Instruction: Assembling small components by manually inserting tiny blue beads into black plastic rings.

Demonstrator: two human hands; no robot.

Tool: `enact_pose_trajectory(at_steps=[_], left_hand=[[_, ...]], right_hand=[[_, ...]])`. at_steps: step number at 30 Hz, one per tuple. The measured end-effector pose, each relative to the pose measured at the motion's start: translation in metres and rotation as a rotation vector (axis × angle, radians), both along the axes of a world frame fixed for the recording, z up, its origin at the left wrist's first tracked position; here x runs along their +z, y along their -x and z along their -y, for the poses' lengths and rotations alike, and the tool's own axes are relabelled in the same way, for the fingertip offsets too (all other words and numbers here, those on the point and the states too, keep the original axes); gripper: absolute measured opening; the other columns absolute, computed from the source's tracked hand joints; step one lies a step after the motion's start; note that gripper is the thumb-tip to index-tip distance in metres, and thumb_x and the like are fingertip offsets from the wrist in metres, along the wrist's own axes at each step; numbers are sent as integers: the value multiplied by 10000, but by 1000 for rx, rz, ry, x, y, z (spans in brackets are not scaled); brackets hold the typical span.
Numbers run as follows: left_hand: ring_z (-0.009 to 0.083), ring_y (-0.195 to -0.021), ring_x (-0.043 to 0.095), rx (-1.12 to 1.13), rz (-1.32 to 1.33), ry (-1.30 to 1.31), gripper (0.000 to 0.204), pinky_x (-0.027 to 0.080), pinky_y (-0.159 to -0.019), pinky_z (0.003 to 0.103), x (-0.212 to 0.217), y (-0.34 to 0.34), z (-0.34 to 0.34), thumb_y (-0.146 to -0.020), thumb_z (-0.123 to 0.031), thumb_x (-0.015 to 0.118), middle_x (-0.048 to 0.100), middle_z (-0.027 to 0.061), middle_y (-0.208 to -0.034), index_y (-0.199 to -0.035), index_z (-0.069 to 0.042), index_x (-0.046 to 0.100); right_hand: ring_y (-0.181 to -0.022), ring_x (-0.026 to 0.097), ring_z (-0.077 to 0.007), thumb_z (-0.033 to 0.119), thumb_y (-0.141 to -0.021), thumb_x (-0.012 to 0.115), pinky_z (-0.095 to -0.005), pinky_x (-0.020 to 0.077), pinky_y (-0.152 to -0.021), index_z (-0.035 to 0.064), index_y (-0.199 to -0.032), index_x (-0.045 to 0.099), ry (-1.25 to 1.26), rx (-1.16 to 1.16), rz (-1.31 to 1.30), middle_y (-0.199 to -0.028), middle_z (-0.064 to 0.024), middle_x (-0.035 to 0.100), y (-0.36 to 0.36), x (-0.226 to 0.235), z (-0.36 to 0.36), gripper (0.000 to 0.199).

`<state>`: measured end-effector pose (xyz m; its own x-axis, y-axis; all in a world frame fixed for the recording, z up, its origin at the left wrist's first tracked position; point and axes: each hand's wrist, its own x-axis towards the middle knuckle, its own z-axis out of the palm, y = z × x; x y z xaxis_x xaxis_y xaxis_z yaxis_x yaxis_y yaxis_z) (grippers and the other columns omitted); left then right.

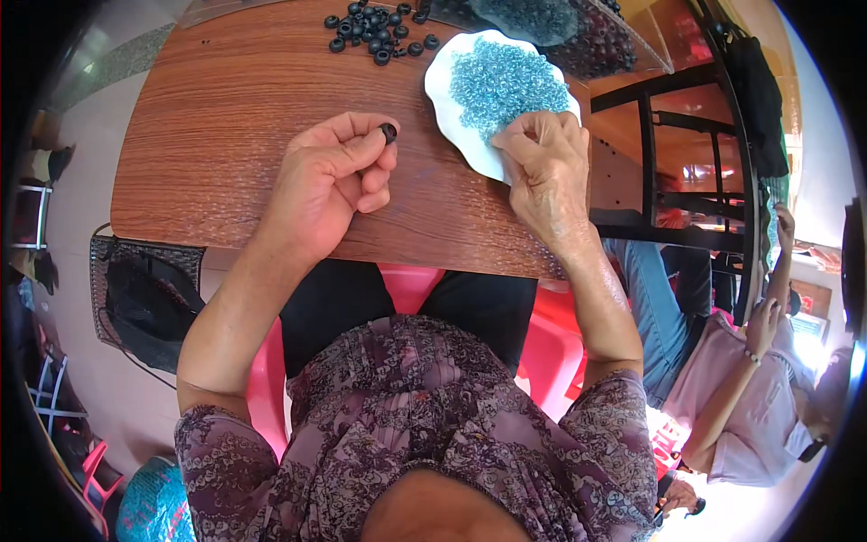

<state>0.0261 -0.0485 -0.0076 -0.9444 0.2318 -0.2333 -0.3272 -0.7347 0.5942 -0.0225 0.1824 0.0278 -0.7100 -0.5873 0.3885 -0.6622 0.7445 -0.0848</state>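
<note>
Near the middle of the brown wood-grain counter [217,135], a small black rubber ring [389,133] sits pinched between thumb and forefinger of the left hand [330,176], the other fingers curled shut. At three o'clock from it, the right hand [545,163] rests fingertips-down, loosely bent, on the pile of tiny pale-blue beads [501,81] in a white wavy-edged plate [444,86]; whether it grips any cannot be told. At twelve o'clock lies a scatter of black rubber rings [375,32].

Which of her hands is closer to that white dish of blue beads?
Right. The right hand rests on the white dish among its blue beads; the left hand, pinching a black ring, lies beside it, apart.
</note>
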Motion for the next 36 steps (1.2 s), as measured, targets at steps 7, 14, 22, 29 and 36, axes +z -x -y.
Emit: enact_pose_trajectory(at_steps=[7, 14, 22, 29, 36], left_hand=[[81, -565, 457, 0, 1, -5, 133, 347, -480, 229, 1, 0, 0, -886, -88, 530, 563, 50, -750, -958, 22, 543], [85, -565, 459, -3, 7, -11, 129, 346, -480, 230, -1, -1, 1, -883, -81, 531, 566, 52, -746, -957, 24, 547], [89, -556, 466, 2, 4, -22, 129, 349, -476, 230, 1, 1, 0, -878, -75, 536, 569, 60, -741, -959, 26, 547], [92, -557, 472, 0, 9, 8, 138, 356, -475, 233, 2, 0, 0, -876, -65, 540, 572, 67, -744, -973, 32, 539], [84, -575, 480, -76, 23, -23, 158, 363, -480, 210, 0, -4, -5, -869, -60, 554, 586, 90, -782, -993, 36, 534]], right_hand=[[-814, 494, -252, 3, -665, 651, -348, 343, -724, 77, -798, 659, -32, 25, 17, -838, -40, 580, -6, 5, 2, 153], [-787, 491, -244, 24, -682, 662, -341, 351, -721, 66, -804, 632, 32, 119, 58, -827, -44, 583, -5, 4, 7, 133], [-743, 498, -232, 25, -667, 694, -340, 398, -668, 61, -815, 626, 111, 113, 9, -806, -42, 576, -17, -4, 11, 167], [-717, 519, -232, -43, -660, 659, -322, 418, -628, 55, -822, 619, 108, 117, -91, -802, -48, 577, -23, -12, 9, 194], [-752, 555, -163, -57, -773, 604, -262, 439, -699, 5, -855, 606, 504, 18, 214, -819, -50, 594, -27, -7, 18, 103]])
